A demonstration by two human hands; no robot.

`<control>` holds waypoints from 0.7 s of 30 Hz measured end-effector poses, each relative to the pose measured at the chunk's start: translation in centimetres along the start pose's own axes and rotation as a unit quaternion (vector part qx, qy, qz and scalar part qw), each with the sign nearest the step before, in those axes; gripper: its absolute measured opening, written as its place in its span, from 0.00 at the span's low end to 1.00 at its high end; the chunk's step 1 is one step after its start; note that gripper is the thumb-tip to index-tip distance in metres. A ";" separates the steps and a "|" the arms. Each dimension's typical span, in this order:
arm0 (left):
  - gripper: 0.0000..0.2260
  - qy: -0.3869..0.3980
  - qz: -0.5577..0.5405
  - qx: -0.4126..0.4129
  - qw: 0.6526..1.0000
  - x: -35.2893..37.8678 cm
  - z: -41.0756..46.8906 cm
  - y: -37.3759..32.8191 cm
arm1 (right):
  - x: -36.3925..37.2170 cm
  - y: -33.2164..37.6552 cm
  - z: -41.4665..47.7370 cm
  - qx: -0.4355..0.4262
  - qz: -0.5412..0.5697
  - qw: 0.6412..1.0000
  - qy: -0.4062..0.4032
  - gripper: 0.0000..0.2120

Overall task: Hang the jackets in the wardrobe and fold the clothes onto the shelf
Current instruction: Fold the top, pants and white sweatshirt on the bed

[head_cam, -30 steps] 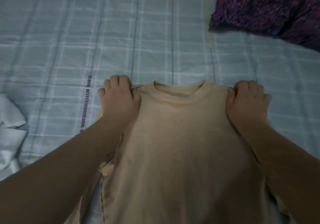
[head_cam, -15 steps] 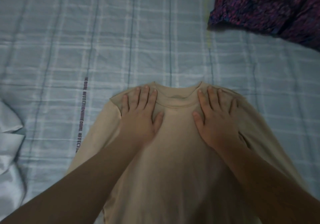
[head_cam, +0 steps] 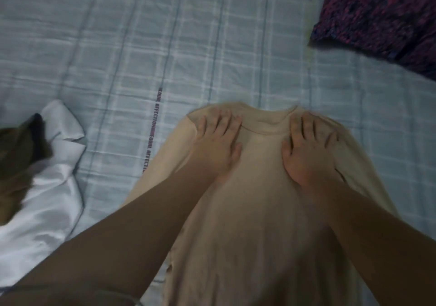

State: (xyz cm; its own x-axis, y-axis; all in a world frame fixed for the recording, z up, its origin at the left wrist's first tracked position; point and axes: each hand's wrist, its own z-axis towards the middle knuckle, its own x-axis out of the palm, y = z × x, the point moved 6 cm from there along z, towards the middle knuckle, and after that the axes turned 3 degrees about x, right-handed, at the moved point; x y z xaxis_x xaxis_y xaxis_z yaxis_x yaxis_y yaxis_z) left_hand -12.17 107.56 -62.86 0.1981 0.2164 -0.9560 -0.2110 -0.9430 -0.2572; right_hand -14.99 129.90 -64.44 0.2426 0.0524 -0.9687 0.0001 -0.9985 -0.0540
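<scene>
Pressing a beige shirt [head_cam: 259,211] flat on the checked bed sheet [head_cam: 165,34].
Palm-down, the left hand [head_cam: 218,140] and right hand [head_cam: 306,147] lie either side of the collar [head_cam: 266,129], fingers straight and spread. A crumpled white garment [head_cam: 47,199] lies to the left; a purple patterned cloth [head_cam: 377,15] sits top right, well apart.

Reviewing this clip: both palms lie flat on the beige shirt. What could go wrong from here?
Left hand and right hand press only near the collar of the beige shirt; its lower part runs out of view, so creases there might get folded in. The white garment lies close on the left; a sleeve spread outward could land on it.
</scene>
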 end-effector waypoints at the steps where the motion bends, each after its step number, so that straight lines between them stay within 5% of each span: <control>1: 0.29 -0.015 -0.011 0.003 1.000 -0.8 -1.5 0.2 | -0.8 1.0 -0.7 -0.003 0.011 1.000 -0.012 0.29; 6: 0.24 -0.073 -0.105 -0.066 0.990 -2.5 -12.5 5.5 | -3.5 11.1 -8.1 -0.147 0.112 0.980 -0.073 0.27; 10: 0.21 -0.087 -0.124 -0.120 0.981 -1.9 -23.9 10.6 | -2.7 20.7 -15.8 -0.281 0.175 0.943 -0.021 0.23; 13: 0.22 -0.105 -0.165 -0.241 0.951 -2.1 -32.4 13.9 | -2.0 25.9 -20.0 -0.358 0.209 0.910 0.009 0.19; 21: 0.16 0.005 -0.198 -0.403 0.894 0.3 -44.8 17.1 | -0.1 32.2 -25.2 -0.459 0.166 0.873 -0.001 0.12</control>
State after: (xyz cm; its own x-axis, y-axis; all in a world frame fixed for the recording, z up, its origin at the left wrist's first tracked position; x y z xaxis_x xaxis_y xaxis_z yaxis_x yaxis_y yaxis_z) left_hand 27.17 80.17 -61.24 0.1131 0.5754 -0.8100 0.6339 -0.6696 -0.3872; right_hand 9.43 97.39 -59.94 0.3747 -0.2420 -0.8950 0.7074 -0.5494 0.4447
